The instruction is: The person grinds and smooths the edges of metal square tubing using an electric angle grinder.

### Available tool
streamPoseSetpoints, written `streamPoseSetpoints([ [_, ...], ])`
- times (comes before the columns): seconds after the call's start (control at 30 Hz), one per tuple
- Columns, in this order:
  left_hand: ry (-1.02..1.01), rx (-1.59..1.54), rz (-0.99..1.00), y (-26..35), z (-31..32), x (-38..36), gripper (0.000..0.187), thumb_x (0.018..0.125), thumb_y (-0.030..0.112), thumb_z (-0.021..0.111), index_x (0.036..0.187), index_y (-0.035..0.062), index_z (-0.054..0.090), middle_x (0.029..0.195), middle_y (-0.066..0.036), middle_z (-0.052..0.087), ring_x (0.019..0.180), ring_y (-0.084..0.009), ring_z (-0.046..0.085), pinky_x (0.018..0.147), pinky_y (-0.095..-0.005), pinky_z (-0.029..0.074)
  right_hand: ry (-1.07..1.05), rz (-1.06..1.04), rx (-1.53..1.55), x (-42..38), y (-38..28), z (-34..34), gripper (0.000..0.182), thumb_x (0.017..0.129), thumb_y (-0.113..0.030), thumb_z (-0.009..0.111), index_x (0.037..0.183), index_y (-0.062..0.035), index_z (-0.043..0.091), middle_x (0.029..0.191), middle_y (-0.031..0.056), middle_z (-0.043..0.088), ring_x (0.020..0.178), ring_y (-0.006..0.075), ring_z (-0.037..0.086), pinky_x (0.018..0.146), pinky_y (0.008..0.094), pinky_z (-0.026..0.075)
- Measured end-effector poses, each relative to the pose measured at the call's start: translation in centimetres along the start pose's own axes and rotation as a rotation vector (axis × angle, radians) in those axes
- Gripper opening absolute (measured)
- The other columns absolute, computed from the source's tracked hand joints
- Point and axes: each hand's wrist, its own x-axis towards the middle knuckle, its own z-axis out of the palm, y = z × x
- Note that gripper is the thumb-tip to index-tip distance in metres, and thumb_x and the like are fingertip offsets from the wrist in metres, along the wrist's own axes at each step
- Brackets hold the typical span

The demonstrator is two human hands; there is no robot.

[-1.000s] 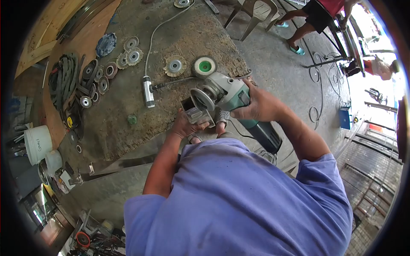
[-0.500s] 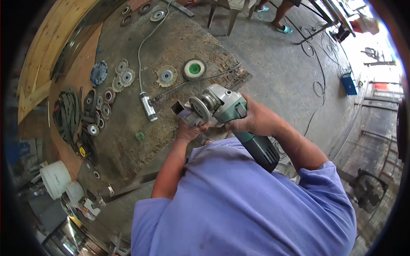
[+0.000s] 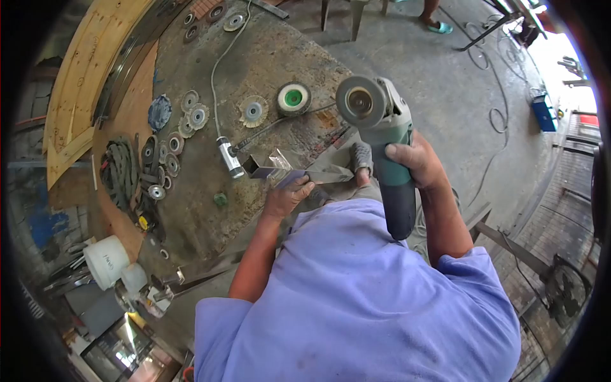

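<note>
My right hand (image 3: 414, 165) grips the body of a green and grey angle grinder (image 3: 385, 137), held up with its round disc (image 3: 359, 100) facing the camera, away from the workpiece. My left hand (image 3: 286, 196) holds a square steel tube (image 3: 280, 169) that lies across the edge of the worn workbench (image 3: 254, 63). The tube's open end points left, close to a small white tool (image 3: 229, 156) with a cable.
Several wire wheels and grinding discs (image 3: 184, 121) lie on the bench, with a green-centred wheel (image 3: 293, 99) near the tube. A coil of dark rope (image 3: 118, 172) and white tubs (image 3: 105, 261) sit at left. Another person's foot (image 3: 439, 25) stands on the concrete floor beyond.
The grinder has lifted off the tube and swung up to the right, disc now facing up. My left hand stays on the tube. The view has shifted.
</note>
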Motion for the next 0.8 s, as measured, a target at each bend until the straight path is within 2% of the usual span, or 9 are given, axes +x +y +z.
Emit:
streamPoseSetpoints([
  [0.1, -0.083, -0.027, -0.282, 3.0, -2.2, -1.5, 0.052, 0.089, 0.041, 0.077, 0.116, -0.0029, 0.07, 0.116, -0.018, 0.071, 0.109, -0.0285, 0.068, 0.095, -0.037, 0.052, -0.063, 0.012, 0.117, 2.5, 1.0, -1.0, 0.07, 0.077, -0.041, 0.077, 0.125, 0.0051, 0.056, 0.097, 0.0131, 0.066, 0.078, 0.0206, 0.067, 0.067, 0.0333, 0.057],
  [0.23, -0.274, 0.012, -0.68, 4.1, -2.7, -5.0, 0.062, 0.091, 0.041, 0.074, 0.129, -0.0058, 0.061, 0.124, -0.022, 0.067, 0.116, -0.0296, 0.065, 0.1, -0.0371, 0.05, -0.094, 0.109, 0.26, 5.6, 3.2, -1.8, 0.068, 0.077, -0.04, 0.075, 0.125, 0.0052, 0.055, 0.093, 0.0148, 0.066, 0.075, 0.0219, 0.068, 0.066, 0.0337, 0.058],
  [0.37, -0.459, -0.259, -0.785, 7.4, -3.2, -4.6, 0.073, 0.092, 0.051, 0.069, 0.136, -0.0053, 0.055, 0.131, -0.023, 0.063, 0.121, -0.0308, 0.062, 0.103, -0.0396, 0.048, -0.126, 0.168, 0.316, 8.5, 5.6, -1.9, 0.066, 0.079, -0.04, 0.074, 0.123, 0.0047, 0.055, 0.091, 0.0157, 0.066, 0.074, 0.0231, 0.068, 0.064, 0.0354, 0.058],
  [0.43, -0.493, -0.293, -0.821, 9.8, -3.3, -2.6, 0.076, 0.093, 0.056, 0.067, 0.136, -0.0052, 0.055, 0.131, -0.023, 0.063, 0.123, -0.0306, 0.06, 0.104, -0.0399, 0.047, -0.166, 0.209, 0.348, 9.7, 6.2, -1.8, 0.064, 0.079, -0.04, 0.074, 0.122, 0.0044, 0.054, 0.091, 0.0158, 0.065, 0.073, 0.0235, 0.068, 0.064, 0.0359, 0.059],
  [0.53, -0.532, -0.539, -0.702, 12.9, -2.8, 0.3, 0.077, 0.095, 0.055, 0.064, 0.139, -0.0063, 0.051, 0.136, -0.022, 0.059, 0.128, -0.0288, 0.056, 0.107, -0.0387, 0.045, -0.181, 0.242, 0.381, 10.8, 7.2, -1.6, 0.062, 0.081, -0.04, 0.074, 0.12, 0.0036, 0.055, 0.09, 0.0162, 0.065, 0.073, 0.024, 0.068, 0.064, 0.0364, 0.059],
  [0.63, -0.442, -0.795, -0.507, 16.2, -1.6, 4.0, 0.076, 0.096, 0.054, 0.063, 0.141, -0.0056, 0.047, 0.137, -0.018, 0.057, 0.129, -0.0265, 0.053, 0.109, -0.0379, 0.041, -0.184, 0.309, 0.449, 11.6, 7.6, -1.2, 0.06, 0.082, -0.04, 0.073, 0.12, 0.0028, 0.056, 0.089, 0.0162, 0.066, 0.072, 0.0245, 0.069, 0.065, 0.0371, 0.059],
  [0.77, -0.33, -1.035, -0.463, 16.1, 1.6, 7.3, 0.072, 0.095, 0.047, 0.068, 0.141, -0.0027, 0.046, 0.133, -0.013, 0.057, 0.126, -0.022, 0.053, 0.109, -0.036, 0.041, -0.253, 0.418, 0.564, 12.2, 9.0, -1.0, 0.058, 0.084, -0.042, 0.072, 0.12, 0.0018, 0.058, 0.09, 0.0157, 0.067, 0.071, 0.026, 0.069, 0.064, 0.0386, 0.06],
  [0.8, -0.275, -1.112, -0.46, 15.7, 2.7, 7.5, 0.069, 0.094, 0.045, 0.07, 0.139, -0.0013, 0.048, 0.131, -0.011, 0.058, 0.124, -0.0206, 0.054, 0.108, -0.0358, 0.042, -0.279, 0.436, 0.495, 12.2, 8.0, -1.0, 0.06, 0.085, -0.043, 0.073, 0.122, 0.0019, 0.057, 0.092, 0.0137, 0.066, 0.079, 0.0238, 0.068, 0.07, 0.0368, 0.058],
])
